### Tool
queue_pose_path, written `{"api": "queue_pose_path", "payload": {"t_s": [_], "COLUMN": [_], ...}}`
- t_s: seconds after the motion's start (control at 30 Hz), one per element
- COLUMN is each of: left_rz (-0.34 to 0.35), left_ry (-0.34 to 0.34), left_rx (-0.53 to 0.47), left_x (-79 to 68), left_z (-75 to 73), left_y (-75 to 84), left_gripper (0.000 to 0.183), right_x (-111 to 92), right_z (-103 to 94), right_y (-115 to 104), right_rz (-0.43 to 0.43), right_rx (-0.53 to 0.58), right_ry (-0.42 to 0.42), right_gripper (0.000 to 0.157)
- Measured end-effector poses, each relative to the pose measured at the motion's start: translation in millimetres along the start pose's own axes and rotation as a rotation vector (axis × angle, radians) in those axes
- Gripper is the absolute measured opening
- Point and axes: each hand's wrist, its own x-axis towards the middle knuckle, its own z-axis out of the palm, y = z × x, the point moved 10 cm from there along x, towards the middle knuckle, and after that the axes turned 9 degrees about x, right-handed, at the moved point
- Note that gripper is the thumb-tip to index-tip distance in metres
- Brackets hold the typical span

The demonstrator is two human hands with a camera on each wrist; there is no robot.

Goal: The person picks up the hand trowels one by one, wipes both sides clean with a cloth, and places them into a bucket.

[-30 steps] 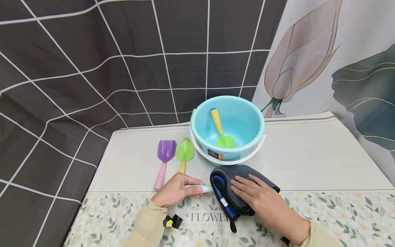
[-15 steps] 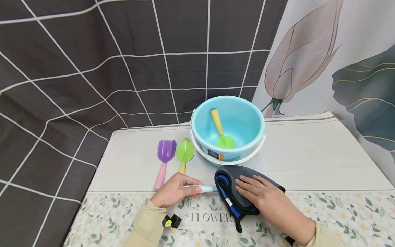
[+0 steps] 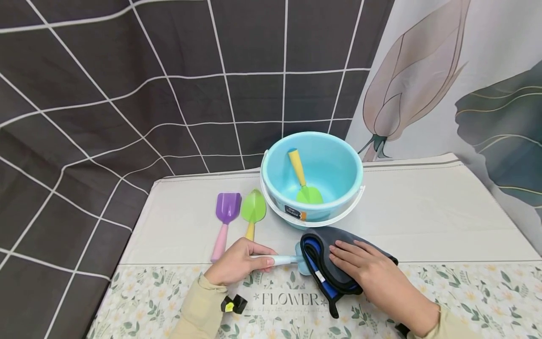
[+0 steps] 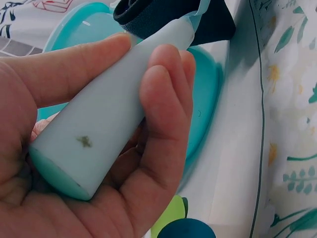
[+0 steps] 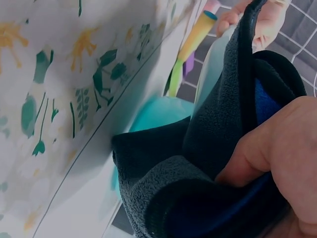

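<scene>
My left hand grips the pale handle of a light blue toy shovel, thumb and fingers wrapped round it in the left wrist view. A folded cloth, dark grey outside, blue inside and edged in black, covers most of the shovel's head. Only the shoulder of that head shows at the fold. Across the top of the cloth lie the fingers of my right hand. In the right wrist view its thumb presses into the folds, so the cloth is pinched around the shovel.
Behind the cloth stands a light blue bucket with a white handle and a green-and-yellow trowel inside. Left of it lie a purple-and-pink shovel and another green trowel. A black grid-patterned sheet rises behind the table.
The cloth and my right hand have slid right along the shovel, away from the left hand. The shovel's neck and part of its head have come into view. My left hand barely moved.
</scene>
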Motion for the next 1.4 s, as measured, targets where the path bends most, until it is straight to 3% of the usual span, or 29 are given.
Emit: {"api": "queue_pose_path", "payload": {"t_s": [0.3, 0.47, 0.7, 1.0, 1.4], "left_rz": [-0.009, -0.011, -0.039, -0.034, -0.021], "left_ry": [0.001, 0.004, 0.009, 0.017, 0.031], "left_rx": [-0.009, -0.006, -0.018, -0.032, -0.045], "left_x": [-2.0, -3.1, -3.2, -5.4, -9.7], "left_z": [-2.3, -3.5, -6.8, -11.8, -18.1], "left_y": [-2.5, -2.7, -9.2, -9.2, -7.6], "left_gripper": [0.026, 0.026, 0.025, 0.027, 0.030], "right_x": [-3, -6, -10, -18, -27], "right_z": [-7.3, -11.5, -15.4, -23.1, -42.5], "right_y": [7, 10, 17, 28, 38], "right_rz": [0.024, 0.046, 0.120, 0.224, 0.259], "right_rx": [0.015, 0.040, 0.117, 0.159, 0.134], "right_ry": [0.038, 0.051, 0.048, 0.034, 0.175], "right_gripper": [0.049, 0.060, 0.086, 0.096, 0.098]}}
